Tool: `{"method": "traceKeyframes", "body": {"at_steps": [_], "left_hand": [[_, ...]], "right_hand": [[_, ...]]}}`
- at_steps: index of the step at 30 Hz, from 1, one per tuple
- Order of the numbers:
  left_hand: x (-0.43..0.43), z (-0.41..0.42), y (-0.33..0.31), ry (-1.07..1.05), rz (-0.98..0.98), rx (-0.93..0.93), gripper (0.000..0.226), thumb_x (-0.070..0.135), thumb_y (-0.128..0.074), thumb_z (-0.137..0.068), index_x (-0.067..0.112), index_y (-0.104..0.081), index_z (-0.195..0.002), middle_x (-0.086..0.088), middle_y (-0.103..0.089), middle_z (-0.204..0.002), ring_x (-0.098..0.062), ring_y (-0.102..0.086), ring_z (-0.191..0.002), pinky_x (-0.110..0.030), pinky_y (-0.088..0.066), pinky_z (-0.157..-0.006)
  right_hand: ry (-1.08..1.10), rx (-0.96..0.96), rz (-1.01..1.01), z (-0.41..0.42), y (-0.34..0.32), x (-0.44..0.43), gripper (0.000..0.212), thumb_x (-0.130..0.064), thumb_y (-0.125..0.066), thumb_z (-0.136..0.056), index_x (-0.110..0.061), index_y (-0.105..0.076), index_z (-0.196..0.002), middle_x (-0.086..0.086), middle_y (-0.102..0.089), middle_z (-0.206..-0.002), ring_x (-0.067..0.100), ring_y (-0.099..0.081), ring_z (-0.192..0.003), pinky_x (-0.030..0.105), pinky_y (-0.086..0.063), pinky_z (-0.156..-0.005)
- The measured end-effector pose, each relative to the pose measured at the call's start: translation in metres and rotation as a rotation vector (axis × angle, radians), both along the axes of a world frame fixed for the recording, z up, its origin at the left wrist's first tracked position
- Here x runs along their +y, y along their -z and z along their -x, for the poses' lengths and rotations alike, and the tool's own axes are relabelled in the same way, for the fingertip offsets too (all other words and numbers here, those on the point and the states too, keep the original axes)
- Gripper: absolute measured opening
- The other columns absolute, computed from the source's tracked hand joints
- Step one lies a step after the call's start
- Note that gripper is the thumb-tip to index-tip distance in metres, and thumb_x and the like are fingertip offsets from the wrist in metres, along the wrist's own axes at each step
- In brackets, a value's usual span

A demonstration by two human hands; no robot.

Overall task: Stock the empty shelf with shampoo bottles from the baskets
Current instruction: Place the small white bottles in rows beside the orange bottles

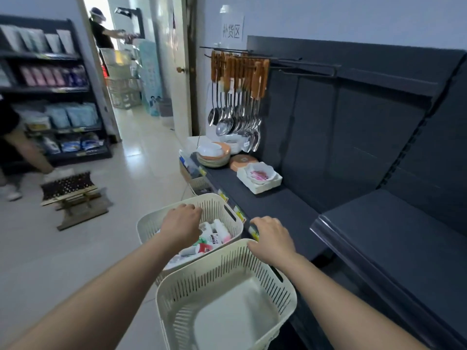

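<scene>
\- what is in the baskets?
\- the far basket [214, 205], beside the shelf [278, 205], holds the shampoo bottles [221, 231]. the near basket [227, 269] shows its bare bottom.
\- and the hands?
\- the left hand [180, 223] curls above the bottles and the right hand [274, 238] is at the near rim. whether they grip is hidden.

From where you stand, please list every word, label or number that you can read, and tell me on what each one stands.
"补货区": paper sign on the wall.
"LEAR": label of a white bottle in the far basket; any letter before it is not visible.
Price tags on the edge of the dark shelf: too small to read.
Packets at far left: blurred, unreadable.
</scene>
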State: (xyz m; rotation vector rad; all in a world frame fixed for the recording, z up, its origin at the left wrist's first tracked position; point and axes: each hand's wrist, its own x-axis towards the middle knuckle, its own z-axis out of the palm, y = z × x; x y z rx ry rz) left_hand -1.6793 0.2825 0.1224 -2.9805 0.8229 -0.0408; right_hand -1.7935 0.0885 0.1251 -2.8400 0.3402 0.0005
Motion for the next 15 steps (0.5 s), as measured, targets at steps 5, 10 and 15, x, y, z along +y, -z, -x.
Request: {"method": "traceKeyframes", "body": {"at_steps": [5, 10, 15], "left_hand": [[0.023, -0.035, 0.021, 0.003, 0.013, 0.04, 0.037, 0.033, -0.06, -0.089, 0.017, -0.054, -0.121, -0.004, -0.059, -0.117, -0.022, -0.053, -0.11, -0.035, -0.044, -0.086], [0.033, -0.064, 0.045, -0.02, -0.034, 0.114, 0.04, 0.035, -0.061, -0.088, 0.015, -0.054, -0.121, -0.006, -0.059, -0.118, -0.023, -0.054, -0.108, -0.036, -0.045, -0.087], [0.031, -0.088, 0.068, -0.065, -0.03, 0.176, 0.039, 0.036, -0.062, -0.089, 0.016, -0.055, -0.121, -0.005, -0.06, -0.117, -0.023, -0.054, -0.107, -0.036, -0.047, -0.085]], "right_hand": [[-0.001, 0.03, -0.03, -0.042, 0.018, 0.027, 0.043, -0.032, -0.058, -0.089, -0.02, -0.053, -0.13, 0.003, -0.055, -0.131, 0.026, -0.046, -0.124, 0.041, -0.043, -0.1], [-0.034, 0.084, -0.038, -0.079, 0.039, 0.033, 0.047, -0.037, -0.06, -0.09, -0.02, -0.051, -0.133, 0.002, -0.055, -0.134, 0.024, -0.045, -0.126, 0.041, -0.042, -0.101], [-0.082, 0.133, -0.04, -0.121, 0.06, 0.026, 0.052, -0.037, -0.063, -0.088, -0.021, -0.051, -0.135, 0.002, -0.056, -0.133, 0.024, -0.048, -0.125, 0.04, -0.043, -0.098]]}}
